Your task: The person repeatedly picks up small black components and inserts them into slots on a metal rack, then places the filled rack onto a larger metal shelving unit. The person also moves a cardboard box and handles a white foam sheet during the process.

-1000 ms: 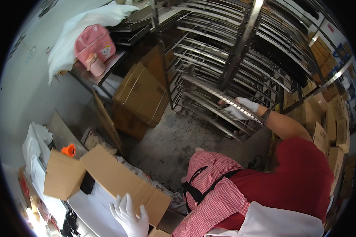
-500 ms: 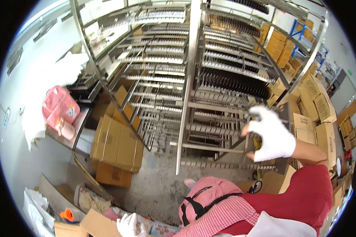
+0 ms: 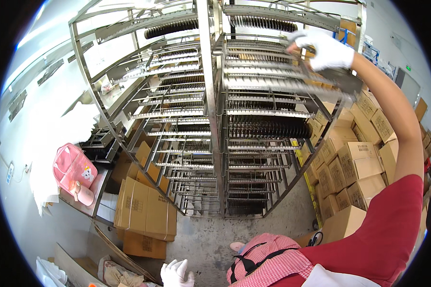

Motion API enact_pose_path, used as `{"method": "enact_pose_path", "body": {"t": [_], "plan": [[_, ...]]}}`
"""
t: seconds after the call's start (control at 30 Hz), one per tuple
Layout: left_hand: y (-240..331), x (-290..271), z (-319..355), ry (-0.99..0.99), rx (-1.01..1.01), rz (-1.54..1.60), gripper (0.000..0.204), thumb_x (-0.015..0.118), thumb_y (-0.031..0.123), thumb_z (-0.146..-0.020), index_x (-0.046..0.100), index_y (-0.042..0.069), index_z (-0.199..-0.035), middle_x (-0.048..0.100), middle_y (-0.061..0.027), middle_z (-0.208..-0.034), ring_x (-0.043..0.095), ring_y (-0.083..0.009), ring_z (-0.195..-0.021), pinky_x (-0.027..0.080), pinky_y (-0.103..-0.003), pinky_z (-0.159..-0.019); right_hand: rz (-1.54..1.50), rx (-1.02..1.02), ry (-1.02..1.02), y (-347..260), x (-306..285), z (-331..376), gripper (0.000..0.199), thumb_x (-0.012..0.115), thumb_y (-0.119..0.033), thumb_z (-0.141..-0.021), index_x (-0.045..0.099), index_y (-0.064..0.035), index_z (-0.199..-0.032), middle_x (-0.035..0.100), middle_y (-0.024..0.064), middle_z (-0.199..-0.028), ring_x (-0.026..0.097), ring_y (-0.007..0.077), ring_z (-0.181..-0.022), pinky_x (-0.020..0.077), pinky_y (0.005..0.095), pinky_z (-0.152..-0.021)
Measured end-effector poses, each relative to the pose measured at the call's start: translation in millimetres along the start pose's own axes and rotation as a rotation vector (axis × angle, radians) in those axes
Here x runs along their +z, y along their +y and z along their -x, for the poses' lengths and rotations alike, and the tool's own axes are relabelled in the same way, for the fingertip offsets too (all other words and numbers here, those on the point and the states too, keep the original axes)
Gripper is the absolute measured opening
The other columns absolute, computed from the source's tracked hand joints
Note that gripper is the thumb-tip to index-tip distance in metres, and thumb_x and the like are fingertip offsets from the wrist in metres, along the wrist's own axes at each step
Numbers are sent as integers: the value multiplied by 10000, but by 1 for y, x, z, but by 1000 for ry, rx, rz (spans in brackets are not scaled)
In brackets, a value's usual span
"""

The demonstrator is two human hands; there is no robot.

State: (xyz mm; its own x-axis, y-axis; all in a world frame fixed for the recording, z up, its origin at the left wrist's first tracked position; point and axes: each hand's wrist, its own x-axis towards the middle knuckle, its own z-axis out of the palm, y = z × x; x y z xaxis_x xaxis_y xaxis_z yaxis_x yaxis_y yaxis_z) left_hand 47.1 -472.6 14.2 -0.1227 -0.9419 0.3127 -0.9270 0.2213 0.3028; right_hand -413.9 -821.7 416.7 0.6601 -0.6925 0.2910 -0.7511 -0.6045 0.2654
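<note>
My right hand (image 3: 328, 51), in a white glove, is raised at the upper right, closed round the end of a slotted metal rack (image 3: 285, 85). Motion smears this rack, which slants across the right bay of a tall metal shelving frame (image 3: 210, 86). Rows of similar slotted racks fill both bays, some carrying dark thin pieces (image 3: 268, 128) in a line. Low at the bottom edge is my left hand (image 3: 176, 273), also white-gloved, its fingers loosely bent and apart, with nothing in it. The picture's edge cuts off part of that hand.
Cardboard boxes (image 3: 357, 160) are stacked right of the frame. Folded cartons (image 3: 146, 208) lean at the left, below a bench with a pink bag (image 3: 74, 165) and a pink bottle (image 3: 83, 193). Grey floor (image 3: 201, 239) lies before the frame.
My right hand has risen with the slotted rack from in front of the lower right bay to its upper part. My left hand has shifted slightly rightward, its fingers looser. The view has shifted too.
</note>
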Motion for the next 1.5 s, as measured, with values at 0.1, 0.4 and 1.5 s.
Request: {"method": "enact_pose_path", "body": {"t": [0.1, 0.4, 1.5], "plan": [[8, 1, -7, -6, 27, 22, 490, 722, 150, -793, 603, 102, -1266, 624, -116, -1173, 563, -315, -1174, 397, -509, -1055, 481, 116, 388, 31, 42, -13, 429, 697, -328, -818, 620, -105, -1175, 617, 87, -1205, 609, 265, -1072, 521, 395, -915], [21, -12, -23, 7, 59, 43, 467, 712, 137, -808, 606, 105, -1261, 625, -118, -1170, 570, -306, -1164, 406, -485, -1049, -53, 471, -221, -25, 193, -6, 594, 566, -461, -918, 482, -139, -1410, 570, 197, -1320, 575, 352, -1191, 463, 443, -1003], [141, -318, 225, 1537, -571, 965, 370, 474, 387, -1038, 564, 40, -948, 423, 37, -539, 414, -127, -494, 382, -268, -510, -412, -2212, 1083, -712, -4, 57, 139, 719, -127, -812, 642, -58, -906, 565, 28, -709, 573, 207, -717, 465, 310, -610]]}}
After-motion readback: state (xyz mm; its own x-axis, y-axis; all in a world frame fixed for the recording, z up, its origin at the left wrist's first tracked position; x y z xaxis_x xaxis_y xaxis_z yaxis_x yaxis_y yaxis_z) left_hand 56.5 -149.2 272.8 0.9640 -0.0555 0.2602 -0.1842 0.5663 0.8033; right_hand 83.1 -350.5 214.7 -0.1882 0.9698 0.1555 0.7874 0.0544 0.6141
